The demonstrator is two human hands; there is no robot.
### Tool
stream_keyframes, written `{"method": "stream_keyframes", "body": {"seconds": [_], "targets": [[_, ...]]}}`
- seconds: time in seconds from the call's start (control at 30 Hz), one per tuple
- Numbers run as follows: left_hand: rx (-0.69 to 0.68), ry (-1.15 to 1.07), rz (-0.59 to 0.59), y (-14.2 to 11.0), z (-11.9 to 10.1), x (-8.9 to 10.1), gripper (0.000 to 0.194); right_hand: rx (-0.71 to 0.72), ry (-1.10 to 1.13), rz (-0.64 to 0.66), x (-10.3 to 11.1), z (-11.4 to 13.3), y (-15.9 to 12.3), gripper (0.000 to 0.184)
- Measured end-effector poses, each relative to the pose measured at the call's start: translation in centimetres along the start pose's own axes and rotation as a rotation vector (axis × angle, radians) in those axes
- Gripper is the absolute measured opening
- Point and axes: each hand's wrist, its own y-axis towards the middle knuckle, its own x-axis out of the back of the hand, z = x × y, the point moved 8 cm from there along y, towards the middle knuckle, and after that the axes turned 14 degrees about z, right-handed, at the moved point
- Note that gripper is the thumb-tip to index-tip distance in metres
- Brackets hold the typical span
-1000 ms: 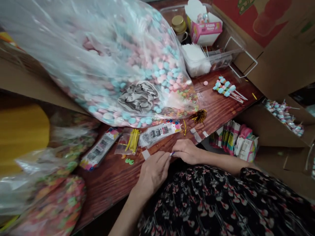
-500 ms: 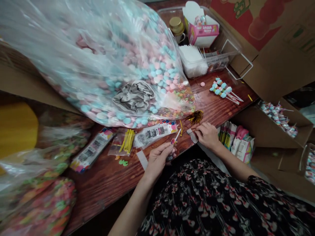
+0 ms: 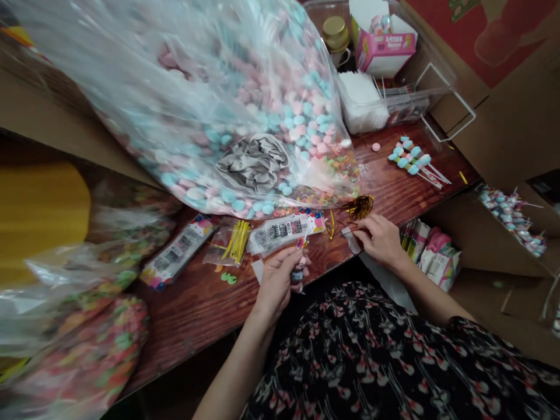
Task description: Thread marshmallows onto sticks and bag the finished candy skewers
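My left hand (image 3: pixel 275 284) holds a thin candy skewer (image 3: pixel 299 265) upright, with a bagged pink-and-dark end hanging below my fingers. My right hand (image 3: pixel 380 240) pinches a small translucent strip of tape (image 3: pixel 351 240) on the reddish wooden table (image 3: pixel 192 315). A tuft of gold twist ties (image 3: pixel 359 207) lies just beyond that hand. A printed packet (image 3: pixel 280 234) sits just above my left hand. Beside it lies a small bag of yellow twist ties (image 3: pixel 235 242). A huge transparent bag of pink and blue candies (image 3: pixel 245 99) slumps over the table's far side.
Finished pink-and-blue candy skewers (image 3: pixel 409 156) lie at the far right of the table. A transparent bin (image 3: pixel 385 99) holds a jar and a pink box. A cardboard tray of wrapped skewers (image 3: pixel 511 213) stands right; colourful sweet bags (image 3: pixel 83 344) pile left.
Since the oldest frame my hands have moved apart, the right one going rightward to the tape strip. The skewer now stands in my left hand with its bagged end showing below my fingers.
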Motion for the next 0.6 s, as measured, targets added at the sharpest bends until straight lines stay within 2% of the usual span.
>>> {"method": "stream_keyframes", "body": {"seconds": [0.17,0.27,0.37,0.43,0.5,0.6], "targets": [[0.004,0.050,0.068,0.4,0.2,-1.3,0.036,-0.038,-0.111,0.089,-1.2,0.5,0.6,0.014],[0.006,0.099,0.077,0.5,0.3,-1.6,0.036,0.071,0.059,0.021,0.2,1.7,0.1,0.017],[-0.020,0.166,0.085,0.9,0.3,-1.6,0.034,0.246,0.345,-0.124,2.9,4.1,-0.7,0.014],[-0.091,0.212,0.116,1.3,-0.3,-1.9,0.032,0.371,0.411,-0.185,4.0,6.6,-0.7,0.012],[-0.198,0.257,0.140,1.5,-1.3,-2.3,0.029,0.470,0.365,-0.201,4.0,9.2,-0.2,0.015],[-0.304,0.311,0.140,1.3,-2.4,-2.2,0.024,0.507,0.302,-0.153,2.7,11.5,1.0,0.022]]}}
